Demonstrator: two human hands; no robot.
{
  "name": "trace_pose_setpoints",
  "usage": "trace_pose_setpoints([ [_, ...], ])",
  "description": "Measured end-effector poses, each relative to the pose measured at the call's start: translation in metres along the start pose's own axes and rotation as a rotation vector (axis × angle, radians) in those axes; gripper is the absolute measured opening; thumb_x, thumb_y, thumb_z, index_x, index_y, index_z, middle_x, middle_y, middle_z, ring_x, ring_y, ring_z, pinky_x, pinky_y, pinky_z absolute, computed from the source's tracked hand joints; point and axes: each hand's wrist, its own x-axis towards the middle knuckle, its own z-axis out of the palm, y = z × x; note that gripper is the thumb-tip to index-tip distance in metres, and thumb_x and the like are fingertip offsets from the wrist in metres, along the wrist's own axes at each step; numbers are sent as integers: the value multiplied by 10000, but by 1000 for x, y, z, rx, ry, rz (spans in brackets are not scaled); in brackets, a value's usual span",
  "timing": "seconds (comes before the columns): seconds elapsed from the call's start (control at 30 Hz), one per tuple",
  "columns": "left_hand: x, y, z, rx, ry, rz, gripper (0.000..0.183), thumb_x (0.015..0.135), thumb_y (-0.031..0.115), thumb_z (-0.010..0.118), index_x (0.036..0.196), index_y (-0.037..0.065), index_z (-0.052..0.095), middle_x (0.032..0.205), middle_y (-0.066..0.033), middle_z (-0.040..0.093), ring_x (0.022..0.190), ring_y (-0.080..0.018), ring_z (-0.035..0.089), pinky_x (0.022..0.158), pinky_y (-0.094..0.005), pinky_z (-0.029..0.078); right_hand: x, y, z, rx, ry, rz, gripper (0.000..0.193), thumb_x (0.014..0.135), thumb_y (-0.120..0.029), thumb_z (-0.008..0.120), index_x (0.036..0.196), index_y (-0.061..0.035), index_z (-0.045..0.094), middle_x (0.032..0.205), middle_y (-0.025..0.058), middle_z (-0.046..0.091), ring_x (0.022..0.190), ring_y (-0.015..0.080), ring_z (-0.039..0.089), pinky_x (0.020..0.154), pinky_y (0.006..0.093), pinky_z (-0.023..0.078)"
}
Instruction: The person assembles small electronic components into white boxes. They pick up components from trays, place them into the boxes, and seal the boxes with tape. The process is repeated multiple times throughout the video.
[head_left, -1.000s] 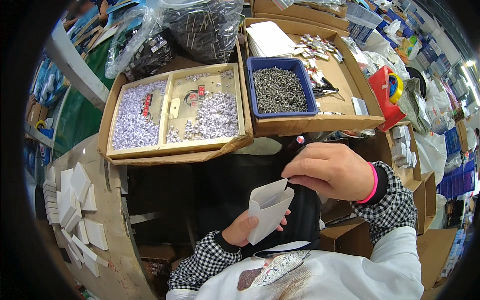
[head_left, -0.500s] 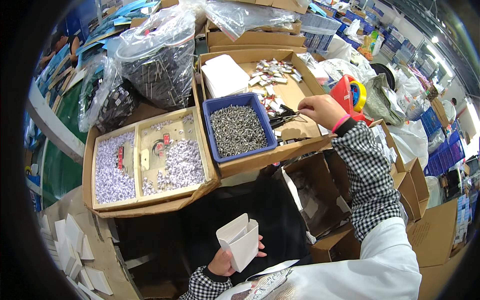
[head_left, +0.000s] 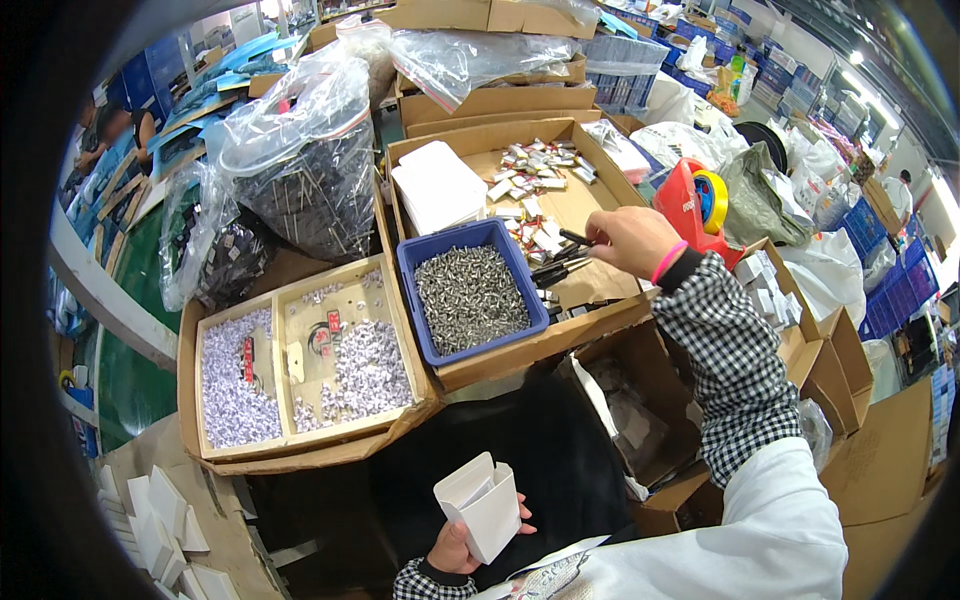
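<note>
My left hand (head_left: pixel 452 550) holds a small white cardboard box (head_left: pixel 482 515) low in front of me; its flap stands up and a folded white paper shows inside. My right hand (head_left: pixel 632 243) is over the near right part of a shallow cardboard tray (head_left: pixel 602 188). Its thumb and fingers pinch a slim black stick-like piece (head_left: pixel 574 238) whose exact kind I cannot make out. Below lie similar black pieces with thin metal shafts (head_left: pixel 560 271). A blue bin (head_left: pixel 488 346) of small metal bits (head_left: pixel 470 295) stands to their left.
At the left, a divided wooden tray (head_left: pixel 283 380) holds small white parts. Behind it sits a clear plastic bag (head_left: pixel 300 190) of black pieces. A red tape dispenser (head_left: pixel 685 205) stands right of my hand. White boxes (head_left: pixel 165 515) lie lower left; an open carton (head_left: pixel 640 400) is below.
My right hand has lifted a black piece from the group in the tray and shifted slightly left. The left hand still holds the white box. The view has tilted a little.
</note>
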Motion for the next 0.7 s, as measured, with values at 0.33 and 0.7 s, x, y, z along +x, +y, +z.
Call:
trace_pose_setpoints([
  [0.33, 7, -14, -17, -47, -117, -30, 940, 777, 536, 668, 1409, -18, 247, 1313, -209, 442, 1140, -271, 514, 950, -437, 451, 3, -32, 36, 121, -82, -185, 227, 766, -265, 642, 866, -68, 696, 782, 187, 643, 779, 358, 617, 729, 439, 497],
  [0.7, -9, -18, -12, 2, -137, 266, 723, 846, 501, 595, 1344, 12, 408, 1216, -143, 548, 1024, -257, 594, 831, -429, 537, 2, -14, 37, 238, -52, -187, 133, 684, -53, 688, 802, 8, 676, 712, 178, 650, 671, 305, 641, 655, 379, 514],
])
